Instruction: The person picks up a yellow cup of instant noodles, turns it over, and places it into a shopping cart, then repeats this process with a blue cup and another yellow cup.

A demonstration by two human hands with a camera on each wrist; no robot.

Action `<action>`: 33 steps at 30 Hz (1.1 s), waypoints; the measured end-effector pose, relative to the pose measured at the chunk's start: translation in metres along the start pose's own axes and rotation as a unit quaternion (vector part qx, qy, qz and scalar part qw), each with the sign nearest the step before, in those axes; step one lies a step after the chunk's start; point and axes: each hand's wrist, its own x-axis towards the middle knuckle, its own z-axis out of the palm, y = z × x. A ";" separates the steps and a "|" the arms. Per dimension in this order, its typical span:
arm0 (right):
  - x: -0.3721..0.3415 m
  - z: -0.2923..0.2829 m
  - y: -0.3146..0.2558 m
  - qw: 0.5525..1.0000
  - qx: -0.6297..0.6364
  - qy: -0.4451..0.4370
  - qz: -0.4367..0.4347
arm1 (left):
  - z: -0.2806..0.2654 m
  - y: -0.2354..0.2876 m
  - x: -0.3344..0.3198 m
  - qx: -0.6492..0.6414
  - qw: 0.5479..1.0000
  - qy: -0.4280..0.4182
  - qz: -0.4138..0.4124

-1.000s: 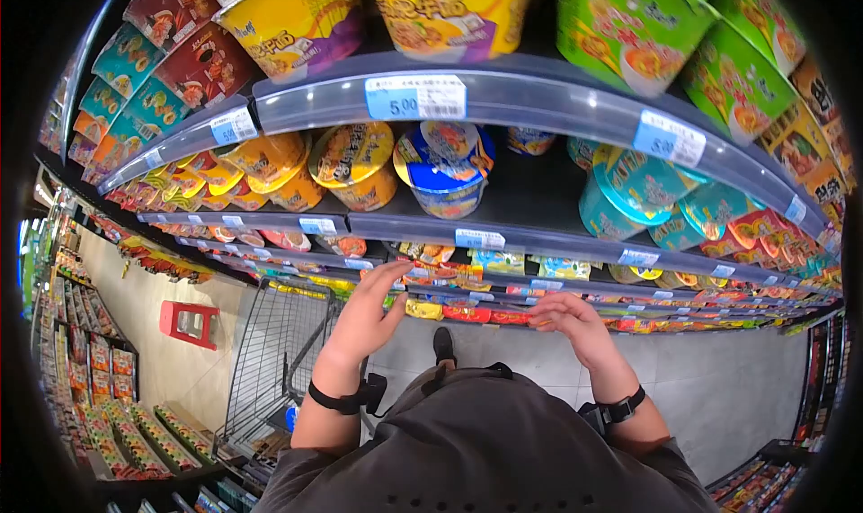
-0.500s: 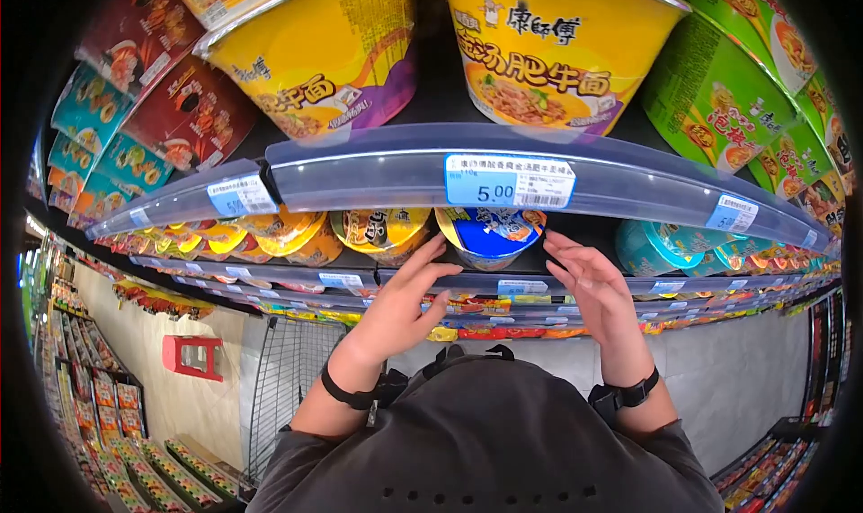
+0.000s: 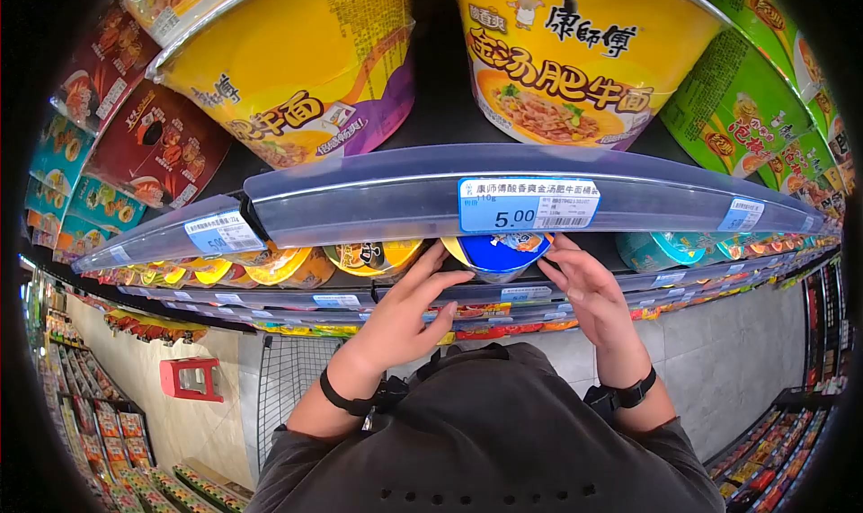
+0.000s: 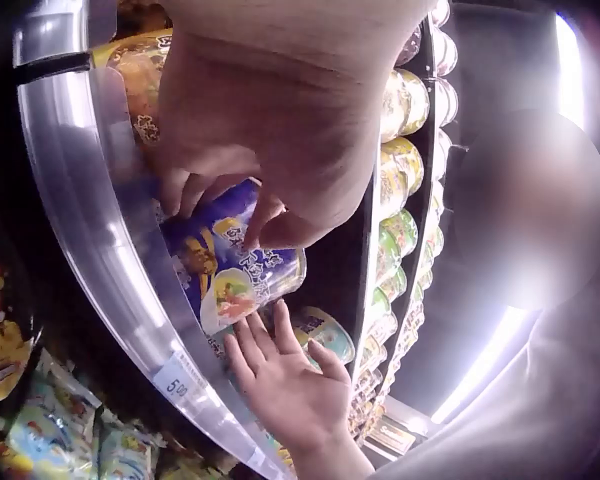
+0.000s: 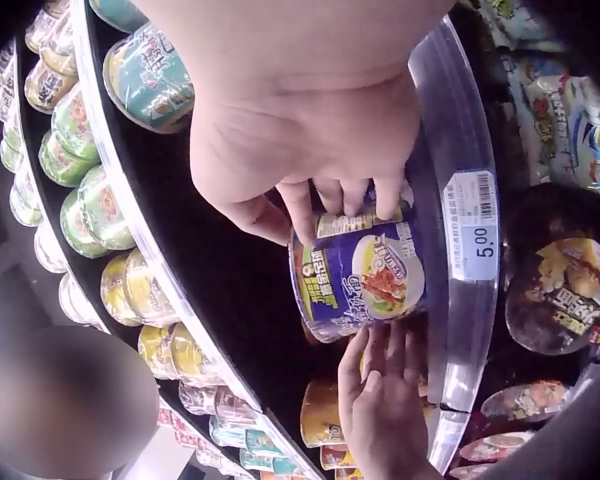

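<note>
A blue instant noodle tub (image 3: 499, 254) stands on the shelf below the front ledge, its top partly hidden by the ledge in the head view. Along its left side lie the extended fingers of my left hand (image 3: 403, 322), thumb apart from them. My right hand (image 3: 600, 308) has its fingers along the opposite side. In the right wrist view, the purple-blue wall of the tub (image 5: 355, 275) shows a noodle picture, with fingertips right at both sides. The right palm (image 4: 298, 400) faces the tub in the left wrist view, fingers nearly straight.
Over the hands runs a clear shelf ledge (image 3: 360, 198) with a 5.00 price tag (image 3: 529, 205). Large yellow noodle buckets (image 3: 575, 72) stand above it. Teal tubs (image 3: 661, 249) sit to the right, a yellow-lidded tub (image 3: 373, 257) to the left. A shopping cart (image 3: 292, 369) and red stool (image 3: 191, 379) are at left.
Both hands have moved forward and up from in front of the lower shelves to either side of the blue tub. The head view has come closer to the upper shelf.
</note>
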 end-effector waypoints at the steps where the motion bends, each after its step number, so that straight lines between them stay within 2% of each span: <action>1: -0.002 0.001 -0.002 1.000 0.005 0.002 -0.005 | 0.001 0.002 0.000 -0.022 1.000 0.008 0.011; 9: -0.026 -0.013 -0.016 0.998 0.030 -0.047 -0.015 | 0.016 0.041 -0.009 -0.071 0.996 0.057 0.023; 17: -0.087 -0.048 -0.032 0.992 0.097 -0.055 0.065 | 0.071 0.089 -0.040 -0.095 0.990 0.107 -0.002; 20: -0.117 -0.061 -0.033 0.986 0.118 -0.077 0.094 | 0.096 0.110 -0.065 -0.051 0.990 0.123 -0.054; 23: -0.146 -0.076 -0.028 0.977 0.133 -0.100 0.130 | 0.123 0.136 -0.087 -0.064 0.982 0.141 -0.105; 25: -0.164 -0.086 -0.024 0.968 0.138 -0.133 0.165 | 0.143 0.142 -0.101 -0.036 0.980 0.170 -0.097; 27: -0.183 -0.093 -0.022 0.966 0.130 -0.137 0.177 | 0.160 0.154 -0.115 -0.087 0.972 0.180 -0.124; 30: -0.209 -0.105 -0.014 0.957 0.147 -0.144 0.203 | 0.176 0.178 -0.123 -0.059 0.972 0.167 -0.155; 33: -0.229 -0.111 -0.019 0.955 0.164 -0.110 0.220 | 0.193 0.195 -0.134 -0.065 0.969 0.165 -0.174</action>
